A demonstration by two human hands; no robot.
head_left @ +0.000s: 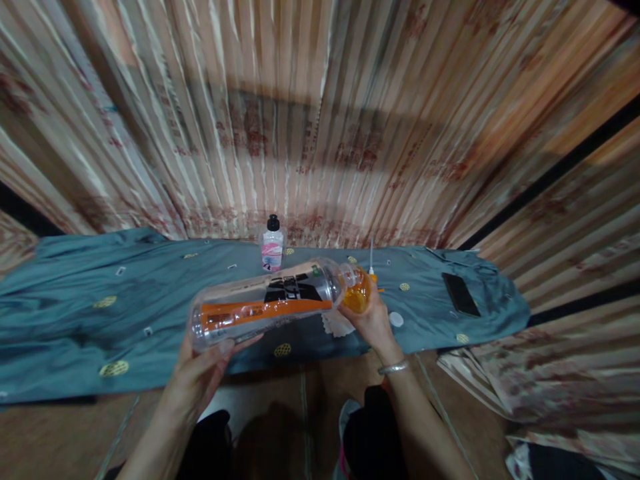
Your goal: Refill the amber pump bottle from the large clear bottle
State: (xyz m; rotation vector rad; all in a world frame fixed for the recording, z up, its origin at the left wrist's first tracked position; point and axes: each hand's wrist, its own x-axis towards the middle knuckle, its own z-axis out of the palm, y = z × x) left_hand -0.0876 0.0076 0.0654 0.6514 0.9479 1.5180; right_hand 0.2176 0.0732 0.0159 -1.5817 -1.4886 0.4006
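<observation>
My left hand (205, 363) is closed round the base end of a large clear plastic bottle (265, 301) with an orange and black label. The bottle lies almost level in the air, its neck pointing right and slightly up. My right hand (369, 319), with a silvery bracelet on the wrist, grips a small clear container (356, 297) of amber liquid right at the bottle's mouth. Whether the two touch, I cannot tell. Behind my right hand a white stem with an orange part (371, 270) shows, mostly hidden. A crumpled white tissue (337, 325) lies below the bottle's neck.
A blue-green patterned cloth (150, 307) covers the long surface. On it stand a clear bottle with a pink label and black cap (273, 245), a small white round cap (396, 319) and a black phone (461, 294). Pleated curtains (300, 133) hang close behind.
</observation>
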